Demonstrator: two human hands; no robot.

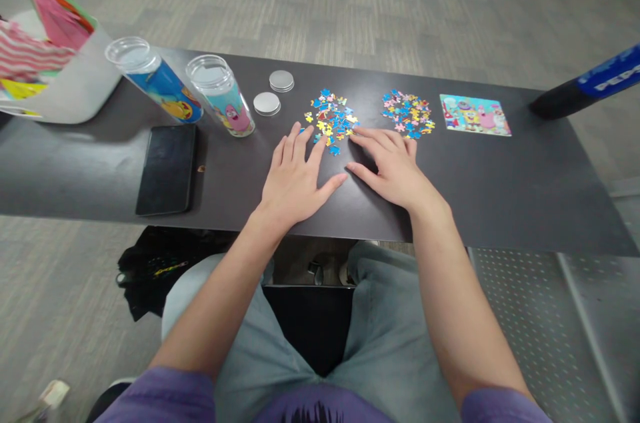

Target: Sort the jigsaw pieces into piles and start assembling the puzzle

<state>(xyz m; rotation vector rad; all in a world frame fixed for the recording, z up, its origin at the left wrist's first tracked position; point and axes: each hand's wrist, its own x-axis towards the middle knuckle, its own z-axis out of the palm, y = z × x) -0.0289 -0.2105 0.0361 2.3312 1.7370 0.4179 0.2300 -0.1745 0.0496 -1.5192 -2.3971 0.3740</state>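
Two heaps of small jigsaw puzzle pieces lie on the dark table. My left hand rests on the tabletop with its fingers spread, the fingertips at the near left edge of the left heap of puzzle pieces. From the other side, my right hand touches that heap's right edge with its fingertips, thumb apart from the fingers. Neither hand holds a piece. Just beyond my right hand is the second heap of puzzle pieces. To its right lies a colourful cartoon picture card.
Left of the heaps stand two clear cartoon-printed canisters, with round metal lids nearby. A black phone-like slab lies near the front edge. A white bin of coloured items is far left; a dark blue-labelled cylinder stands far right.
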